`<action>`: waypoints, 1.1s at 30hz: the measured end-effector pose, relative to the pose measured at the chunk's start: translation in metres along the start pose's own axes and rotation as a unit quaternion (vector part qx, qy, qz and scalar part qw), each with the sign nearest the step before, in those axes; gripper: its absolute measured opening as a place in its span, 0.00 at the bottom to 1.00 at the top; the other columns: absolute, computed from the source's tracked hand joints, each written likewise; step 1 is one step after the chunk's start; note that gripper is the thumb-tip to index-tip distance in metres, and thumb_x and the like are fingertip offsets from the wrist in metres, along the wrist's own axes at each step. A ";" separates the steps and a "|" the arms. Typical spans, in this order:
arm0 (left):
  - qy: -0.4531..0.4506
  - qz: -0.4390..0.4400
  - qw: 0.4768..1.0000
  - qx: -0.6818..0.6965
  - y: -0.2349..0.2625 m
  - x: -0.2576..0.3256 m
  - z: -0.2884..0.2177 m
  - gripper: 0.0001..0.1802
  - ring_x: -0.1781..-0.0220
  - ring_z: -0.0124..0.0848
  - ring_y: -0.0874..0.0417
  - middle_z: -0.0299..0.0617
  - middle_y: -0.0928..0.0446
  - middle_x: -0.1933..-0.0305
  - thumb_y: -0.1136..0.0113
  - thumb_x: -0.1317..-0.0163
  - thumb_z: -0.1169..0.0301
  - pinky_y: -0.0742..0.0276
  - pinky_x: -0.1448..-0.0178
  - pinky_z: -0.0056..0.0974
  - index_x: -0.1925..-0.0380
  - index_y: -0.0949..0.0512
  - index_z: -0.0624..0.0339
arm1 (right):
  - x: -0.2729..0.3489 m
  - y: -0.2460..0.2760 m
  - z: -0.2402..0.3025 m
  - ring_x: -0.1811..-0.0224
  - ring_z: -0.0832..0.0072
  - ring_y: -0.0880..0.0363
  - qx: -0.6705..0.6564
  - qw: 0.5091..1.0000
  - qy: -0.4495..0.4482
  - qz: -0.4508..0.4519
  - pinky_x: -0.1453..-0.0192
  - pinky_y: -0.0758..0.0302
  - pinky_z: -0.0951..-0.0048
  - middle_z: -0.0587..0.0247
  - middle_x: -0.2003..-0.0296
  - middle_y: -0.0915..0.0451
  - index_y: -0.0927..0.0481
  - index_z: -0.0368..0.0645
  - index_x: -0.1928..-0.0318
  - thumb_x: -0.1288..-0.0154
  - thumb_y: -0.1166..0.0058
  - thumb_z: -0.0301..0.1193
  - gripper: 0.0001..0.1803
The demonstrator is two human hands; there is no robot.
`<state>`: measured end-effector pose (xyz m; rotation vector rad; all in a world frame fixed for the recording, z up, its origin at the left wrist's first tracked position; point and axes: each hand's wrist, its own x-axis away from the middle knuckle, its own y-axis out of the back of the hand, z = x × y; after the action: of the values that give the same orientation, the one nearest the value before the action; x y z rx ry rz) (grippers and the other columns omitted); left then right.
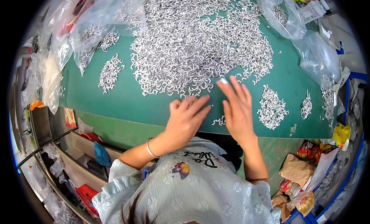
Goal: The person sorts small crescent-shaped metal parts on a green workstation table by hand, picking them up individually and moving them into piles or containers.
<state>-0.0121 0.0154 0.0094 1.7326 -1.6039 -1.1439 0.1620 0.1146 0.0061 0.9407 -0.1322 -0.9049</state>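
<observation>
I am laying my left hand [187,118] flat, fingers spread and holding nothing, at the six o'clock edge of the big heap of small silver hooks [196,42]. My right hand [237,108] is pressing down flat beside it, also empty, with a few loose hooks [219,121] lying between the two. These pieces are looking light, stiff and slippery, best swept under flat fingers or pinched at the curve. A sorted cluster [272,107] is sitting at three o'clock, another cluster [110,73] at ten, on the green table [146,104].

Flat hands [212,116] beside metal hooks [200,42]
</observation>
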 end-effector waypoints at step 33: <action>0.039 -0.009 0.999 0.007 -0.002 -0.003 0.015 0.24 0.55 0.37 0.28 0.41 0.29 0.57 0.44 0.45 0.81 0.40 0.51 0.41 0.46 0.22 0.63 | -0.001 0.009 0.010 0.37 0.58 0.24 -0.050 0.997 -0.003 0.054 0.28 0.42 0.47 0.60 0.54 0.15 0.19 0.37 0.50 0.35 0.46 0.19 0.13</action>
<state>-0.0235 0.0207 0.0011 1.7813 -1.5559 -1.0625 0.1622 0.1114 0.0190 0.8299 -0.1407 -0.8072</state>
